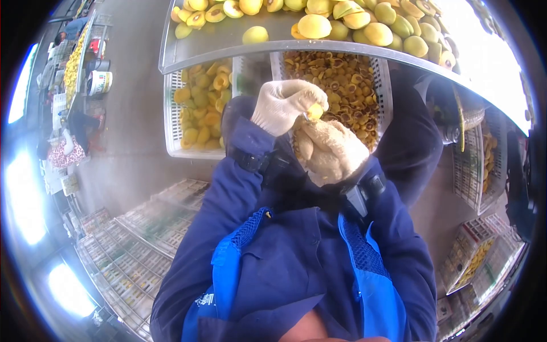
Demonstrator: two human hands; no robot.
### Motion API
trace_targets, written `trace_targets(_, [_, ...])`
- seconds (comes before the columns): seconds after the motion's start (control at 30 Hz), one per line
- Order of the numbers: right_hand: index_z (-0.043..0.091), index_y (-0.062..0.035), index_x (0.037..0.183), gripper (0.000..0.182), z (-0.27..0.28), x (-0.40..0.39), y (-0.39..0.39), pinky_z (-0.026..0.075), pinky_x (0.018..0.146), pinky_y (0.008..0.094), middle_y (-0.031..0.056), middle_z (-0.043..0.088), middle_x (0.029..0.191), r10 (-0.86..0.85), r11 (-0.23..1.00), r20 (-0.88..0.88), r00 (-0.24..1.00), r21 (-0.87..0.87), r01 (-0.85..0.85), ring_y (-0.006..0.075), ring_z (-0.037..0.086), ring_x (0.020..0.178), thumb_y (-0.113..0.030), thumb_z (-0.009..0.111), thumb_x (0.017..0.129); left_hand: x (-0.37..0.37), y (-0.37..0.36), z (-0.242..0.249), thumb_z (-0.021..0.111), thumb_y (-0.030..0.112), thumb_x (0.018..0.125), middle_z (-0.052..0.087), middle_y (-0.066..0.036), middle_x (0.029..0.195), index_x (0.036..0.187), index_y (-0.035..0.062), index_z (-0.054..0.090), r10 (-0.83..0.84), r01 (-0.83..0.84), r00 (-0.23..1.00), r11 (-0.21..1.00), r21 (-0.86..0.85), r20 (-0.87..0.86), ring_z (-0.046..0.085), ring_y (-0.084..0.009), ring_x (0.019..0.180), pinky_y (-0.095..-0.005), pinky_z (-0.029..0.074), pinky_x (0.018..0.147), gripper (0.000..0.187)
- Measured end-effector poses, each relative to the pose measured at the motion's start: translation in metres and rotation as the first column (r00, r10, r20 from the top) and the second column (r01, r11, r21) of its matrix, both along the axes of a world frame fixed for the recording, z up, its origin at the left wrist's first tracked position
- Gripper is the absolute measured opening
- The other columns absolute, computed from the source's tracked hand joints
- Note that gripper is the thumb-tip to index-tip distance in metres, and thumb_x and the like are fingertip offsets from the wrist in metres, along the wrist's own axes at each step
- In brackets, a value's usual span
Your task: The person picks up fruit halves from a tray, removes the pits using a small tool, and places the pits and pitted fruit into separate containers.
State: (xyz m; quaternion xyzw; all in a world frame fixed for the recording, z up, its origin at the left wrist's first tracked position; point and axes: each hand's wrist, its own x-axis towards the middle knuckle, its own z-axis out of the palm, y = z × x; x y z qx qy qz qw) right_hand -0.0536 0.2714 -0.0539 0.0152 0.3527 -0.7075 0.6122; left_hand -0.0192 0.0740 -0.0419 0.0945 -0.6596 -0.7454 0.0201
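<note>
In the head view, my left hand (289, 104), in a pale knitted glove, is closed with its fingertips pinching a small yellow peach piece (314, 111). Just below and to the right, my right hand (331, 153) is curled shut in a soiled, wet-looking glove. Its knuckles come up close to the peach piece; what it grips is hidden by the fingers. Both hands are held over my lap, in front of a white crate (385, 94) of brownish cut peach pieces (336, 74).
A metal table (228, 48) bearing halved yellow peaches (376, 33) runs across the top. Under its edge, left, stands a crate (173, 128) of larger yellow halves. More crates (470, 253) stand at right. Wire-topped crates (134, 239) lie lower left. Other people work far left.
</note>
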Motion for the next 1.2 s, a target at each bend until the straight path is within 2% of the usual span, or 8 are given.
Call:
trace_targets(0.17, [0.063,-0.0070,0.127,0.037,-0.029,0.021,0.001,0.044,0.045,0.0316,0.0081,0.070,0.089,-0.104,0.966,0.480,0.871,-0.159,0.203,0.0169,0.055,0.049,-0.039,0.064,0.109,0.005,0.014,0.007,0.078,0.023,0.102,0.079,-0.011,0.098,0.102,-0.0051,0.079,0.051,-0.045,0.998,0.992,0.118,-0.046,0.071,-0.0145,0.084,-0.0286,0.058,0.076,0.028])
trace_targets(0.47, [0.069,-0.0044,0.115,0.032,-0.005,0.027,0.007,0.055,0.066,0.0380,0.0093,0.069,0.093,-0.277,0.923,0.401,0.873,-0.141,0.358,0.0213,0.065,0.075,-0.035,0.069,0.106,-0.001,0.044,-0.002,0.052,0.051,0.111,0.074,-0.023,0.097,0.105,-0.0034,0.069,0.272,-0.296,0.949,0.604,0.740,0.157,0.073,-0.0314,0.075,-0.0429,0.061,0.068,0.057])
trace_targets(0.6, [0.072,-0.0026,0.098,0.043,-0.020,-0.024,0.029,0.050,0.056,0.0349,0.0046,0.062,0.068,0.118,0.903,-0.372,0.921,0.425,0.056,0.0177,0.056,0.057,-0.044,0.064,0.108,0.019,0.002,0.019,0.045,0.047,0.114,0.075,-0.019,0.096,0.106,-0.0036,0.070,0.447,-0.499,0.867,0.772,0.394,0.222,0.072,-0.0262,0.076,-0.0364,0.059,0.067,0.056])
trace_targets(0.63, [0.070,-0.0035,0.087,0.053,-0.055,-0.012,0.021,0.039,0.044,0.0313,0.0001,0.051,0.054,0.049,0.664,-0.574,0.818,0.630,0.402,0.0136,0.046,0.043,-0.050,0.059,0.110,0.030,-0.013,0.027,0.050,0.041,0.113,0.075,-0.017,0.095,0.106,-0.0038,0.071,0.532,-0.553,0.829,0.827,0.105,0.172,0.071,-0.0222,0.077,-0.0325,0.057,0.067,0.050])
trace_targets(0.93, [0.068,-0.0023,0.087,0.056,-0.032,-0.012,0.020,0.031,0.038,0.0289,0.0027,0.052,0.052,-0.165,0.808,-0.416,0.894,0.463,0.364,0.0130,0.043,0.038,-0.051,0.056,0.112,0.019,-0.030,0.057,0.074,0.014,0.097,0.079,-0.011,0.102,0.111,0.0014,0.078,0.217,-0.193,0.976,0.900,-0.390,0.018,0.074,-0.0180,0.092,-0.0320,0.059,0.084,0.019])
trace_targets(1.0, [0.068,-0.0021,0.087,0.056,-0.029,-0.016,0.026,0.031,0.038,0.0294,0.0032,0.052,0.052,-0.193,0.789,-0.426,0.884,0.469,0.398,0.0133,0.042,0.038,-0.051,0.056,0.112,0.019,-0.067,0.052,0.074,0.014,0.096,0.080,-0.014,0.104,0.112,0.0031,0.079,0.231,-0.224,0.970,0.695,-0.683,-0.083,0.077,-0.0250,0.092,-0.0349,0.060,0.086,0.019])
trace_targets(1.1, [0.068,-0.0013,0.089,0.055,-0.027,-0.018,0.032,0.031,0.038,0.0297,0.0035,0.052,0.052,-0.174,0.758,-0.413,0.894,0.524,0.389,0.0136,0.042,0.038,-0.050,0.056,0.112,0.015,-0.119,0.062,0.073,0.034,0.092,0.077,-0.019,0.120,0.125,0.0075,0.076,0.310,0.048,0.951,-0.196,-0.979,-0.015,0.075,-0.0346,0.100,-0.0397,0.059,0.095,0.043])
trace_targets(1.2, [0.068,-0.0013,0.089,0.055,-0.036,-0.013,0.026,0.034,0.040,0.0295,0.0031,0.052,0.052,-0.129,0.788,-0.457,0.880,0.491,0.371,0.0132,0.043,0.038,-0.050,0.055,0.112,-0.025,-0.168,0.024,0.072,0.049,0.093,0.074,-0.017,0.128,0.130,0.0088,0.073,0.286,-0.176,0.951,0.190,-0.966,-0.117,0.069,-0.0334,0.121,-0.0452,0.054,0.104,0.054])
